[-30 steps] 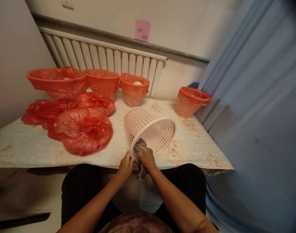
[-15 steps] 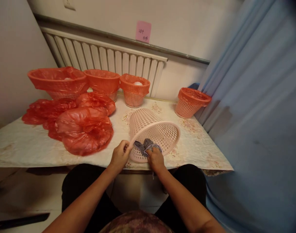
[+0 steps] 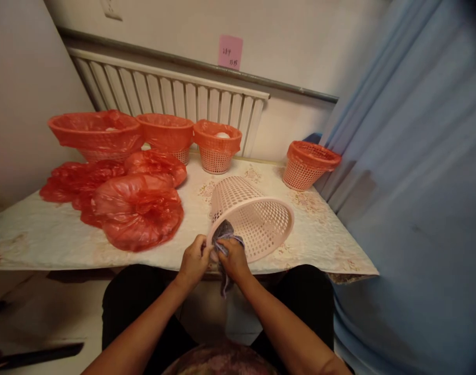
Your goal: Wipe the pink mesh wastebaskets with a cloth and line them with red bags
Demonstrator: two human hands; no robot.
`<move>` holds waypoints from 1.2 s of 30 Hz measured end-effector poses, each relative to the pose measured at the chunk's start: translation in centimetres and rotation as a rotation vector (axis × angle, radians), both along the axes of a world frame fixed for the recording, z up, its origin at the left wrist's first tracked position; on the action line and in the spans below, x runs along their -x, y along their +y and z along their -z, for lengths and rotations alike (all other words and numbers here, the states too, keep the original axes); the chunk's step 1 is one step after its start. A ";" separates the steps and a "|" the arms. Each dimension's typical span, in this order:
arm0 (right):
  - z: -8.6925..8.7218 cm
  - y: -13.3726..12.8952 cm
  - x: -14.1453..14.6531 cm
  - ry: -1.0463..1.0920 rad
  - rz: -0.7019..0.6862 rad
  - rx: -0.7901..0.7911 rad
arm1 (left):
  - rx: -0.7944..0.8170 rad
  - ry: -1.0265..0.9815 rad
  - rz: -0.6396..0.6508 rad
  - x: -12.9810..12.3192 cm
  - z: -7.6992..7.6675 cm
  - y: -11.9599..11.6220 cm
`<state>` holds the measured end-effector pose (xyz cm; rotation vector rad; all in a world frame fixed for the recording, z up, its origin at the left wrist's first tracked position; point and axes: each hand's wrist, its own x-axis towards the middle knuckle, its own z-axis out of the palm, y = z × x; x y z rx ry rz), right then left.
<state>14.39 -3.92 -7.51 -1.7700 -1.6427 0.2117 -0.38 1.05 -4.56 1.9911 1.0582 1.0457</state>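
A pale pink perforated plastic basket (image 3: 261, 221) lies on its side on the table, its mouth tilted toward me. My left hand (image 3: 194, 262) grips the basket's rim at the near left. Closed around a grey-purple cloth (image 3: 224, 230), my right hand (image 3: 234, 258) presses it against the inside of the wall beside that rim. Part of the cloth hangs out below the basket's edge. The fingertips of my right hand are partly hidden in the folds.
Several crumpled red plastic bags (image 3: 138, 213) lie at the left of the table (image 3: 324, 245). Behind them stand red-lined baskets (image 3: 217, 148) before a radiator (image 3: 171, 86). Another red-lined basket (image 3: 306, 169) stands at the back right, close to a blue curtain (image 3: 410, 182).
My right hand has moved left with the cloth, from the basket's lower inside to near the left rim. The basket has shifted slightly to the right; my left hand still holds its rim.
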 end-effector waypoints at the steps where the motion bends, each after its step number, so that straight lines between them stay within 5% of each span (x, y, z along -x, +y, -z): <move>1: 0.2 -0.6 -0.4 -0.105 -0.028 0.033 | -0.052 0.025 -0.008 0.4 -1.0 0.3; 4: 0.8 -2.0 -2.6 -0.375 -0.024 0.196 | -0.159 0.093 0.005 1.1 -3.7 0.8; 7: 1.4 -2.9 -4.4 -0.457 0.038 0.279 | -0.177 0.130 0.043 0.9 -4.3 0.6; 15: 2.2 -0.7 -1.6 0.018 0.118 0.146 | 0.051 0.088 -0.084 -0.1 3.0 -1.6; 18: 2.0 0.4 0.7 0.085 0.111 0.121 | 0.063 0.063 -0.100 0.0 4.0 -1.7; 22: 1.4 -0.3 1.3 -0.017 0.020 0.075 | -0.022 0.074 -0.101 0.6 2.1 -0.5; 26: 1.4 -2.3 -2.4 -0.389 -0.042 0.211 | -0.165 0.129 -0.061 1.1 -1.4 0.9; 29: 1.6 -3.3 -5.7 -0.524 0.028 0.312 | -0.203 0.136 0.023 0.7 -2.4 0.8; 36: 2.5 -2.9 -6.4 -0.216 0.197 0.203 | 0.100 0.049 -0.002 -1.2 2.9 -1.7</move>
